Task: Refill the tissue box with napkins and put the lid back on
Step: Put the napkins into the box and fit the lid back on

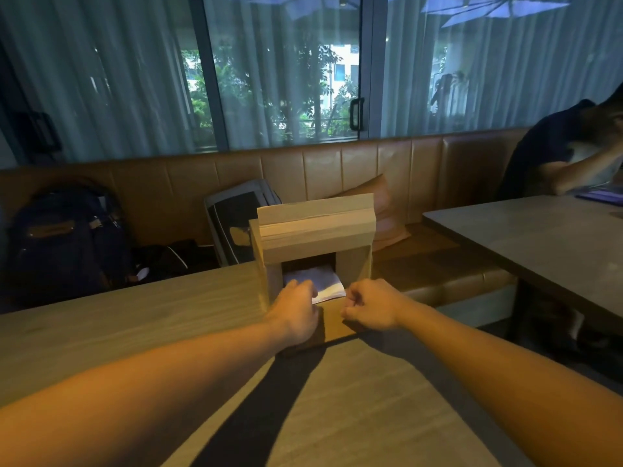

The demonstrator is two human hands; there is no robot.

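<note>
A light wooden tissue box (313, 237) stands at the far edge of the wooden table (168, 315), with a rectangular opening facing me. White napkins (325, 281) lie in that opening and stick out toward me. My left hand (296, 308) has its fingers curled over the left edge of the napkins. To the right, my right hand (367, 305) is curled into a fist, its knuckles touching the napkins' right corner. Both hands rest over a flat brown wooden panel (333, 326) in front of the box. Whether this panel is the lid I cannot tell.
Behind the table runs a brown leather bench (337, 166) carrying a dark backpack (64, 237), a grey bag (236, 220) and a cushion (387, 214). At the right stands a grey table (539, 241) with a seated person (569, 153).
</note>
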